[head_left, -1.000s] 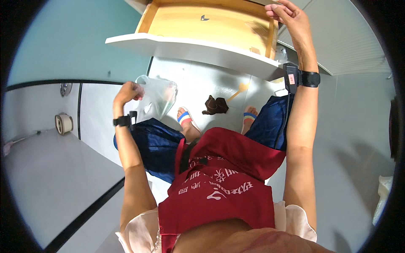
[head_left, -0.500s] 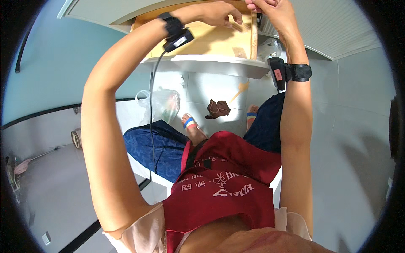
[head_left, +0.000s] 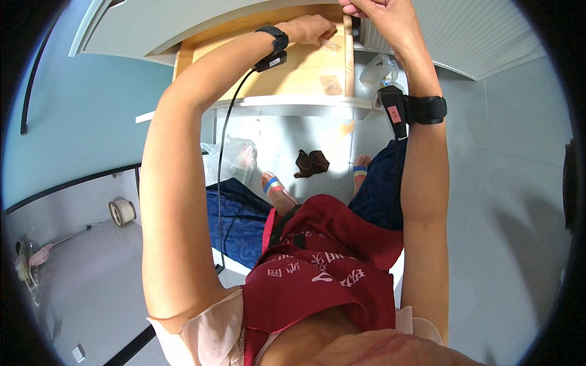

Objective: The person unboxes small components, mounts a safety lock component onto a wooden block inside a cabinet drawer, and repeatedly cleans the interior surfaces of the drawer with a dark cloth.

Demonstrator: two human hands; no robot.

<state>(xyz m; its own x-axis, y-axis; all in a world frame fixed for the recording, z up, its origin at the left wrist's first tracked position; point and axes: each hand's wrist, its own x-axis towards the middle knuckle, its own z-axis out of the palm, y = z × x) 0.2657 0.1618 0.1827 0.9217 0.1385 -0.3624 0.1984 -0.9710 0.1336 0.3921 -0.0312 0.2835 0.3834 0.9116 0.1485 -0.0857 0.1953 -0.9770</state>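
My left hand (head_left: 310, 29) reaches into an open wooden drawer (head_left: 284, 76), its fingers bent down and drawn together at a small clear plastic piece (head_left: 330, 45) near the drawer's right side. A flat, see-through square piece (head_left: 331, 85) lies on the drawer bottom closer to the front panel. At the top edge of the view, just right of the drawer's side wall, is my right hand (head_left: 386, 13). Its fingers are curled together and partly cut off by the picture's edge; whatever they may hold is hidden.
Beside the drawer, a clear bag (head_left: 379, 72) sits beneath my right forearm. A ribbed pale panel (head_left: 458, 36) spreads at upper right. On the floor lie a brown crumpled item (head_left: 312, 163) and a plastic bag (head_left: 238, 160). A black cable (head_left: 223, 140) hangs from my left wrist.
My left hand has lowered inside the drawer, and its fingers have closed in at the clear plastic piece. My right hand stays at the top edge with its fingers curled.
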